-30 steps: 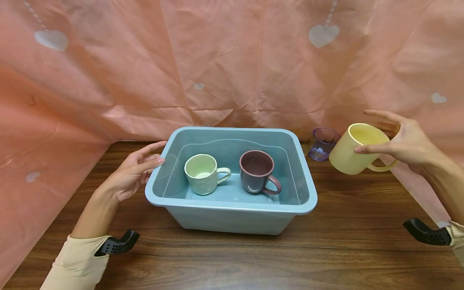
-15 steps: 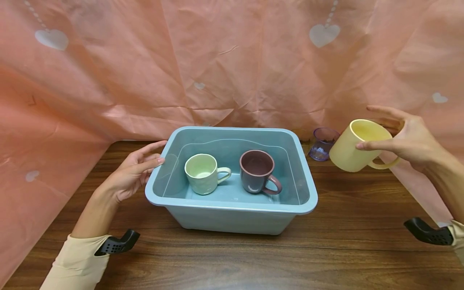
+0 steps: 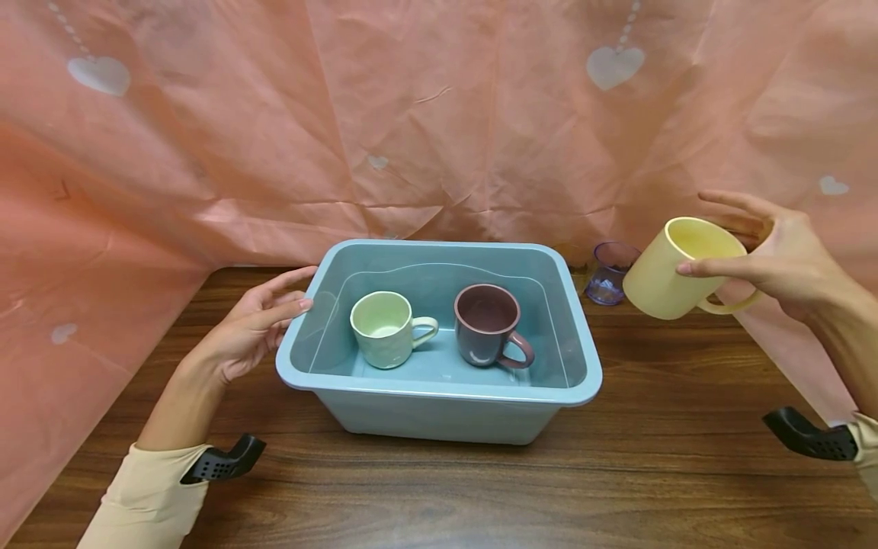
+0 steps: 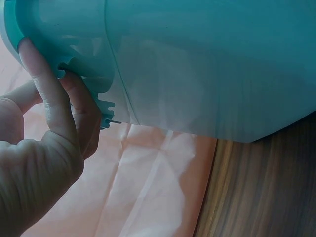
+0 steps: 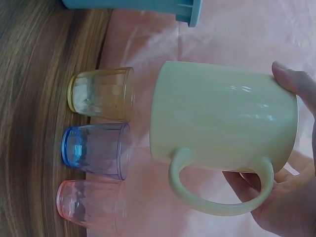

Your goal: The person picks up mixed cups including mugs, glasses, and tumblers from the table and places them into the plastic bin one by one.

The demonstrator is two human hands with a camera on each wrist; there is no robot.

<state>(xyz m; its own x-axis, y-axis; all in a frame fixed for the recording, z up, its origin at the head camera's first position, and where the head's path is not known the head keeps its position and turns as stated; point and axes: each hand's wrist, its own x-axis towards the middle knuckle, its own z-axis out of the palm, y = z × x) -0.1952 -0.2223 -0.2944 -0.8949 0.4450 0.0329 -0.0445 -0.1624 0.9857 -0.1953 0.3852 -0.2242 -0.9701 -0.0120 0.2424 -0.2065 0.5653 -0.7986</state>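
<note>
On the right in the head view, my right hand (image 3: 792,263) grips a pale yellow mug (image 3: 675,278) near its rim, thumb on the near side. The mug is tilted and held above the table, its handle (image 5: 222,205) towards the wrist. At the left end of a light blue plastic tub (image 3: 439,389), my left hand (image 3: 257,320) holds the rim, thumb at the edge and other fingers under it, as the left wrist view shows. Inside the tub stand a pale green mug (image 3: 384,339) and a mauve mug (image 3: 483,335), both upright with handles to the right.
Beside the tub's right end stand three clear tumblers: yellow (image 5: 101,92), blue (image 5: 95,151) and pink (image 5: 91,205). In the head view the pink one is hidden behind the yellow mug. A pink heart-print cloth (image 3: 439,114) hangs behind the wooden table (image 3: 439,496).
My right hand has lifted the yellow mug a little, drifting slightly right. The left hand, the tub and the two mugs in it have stayed put.
</note>
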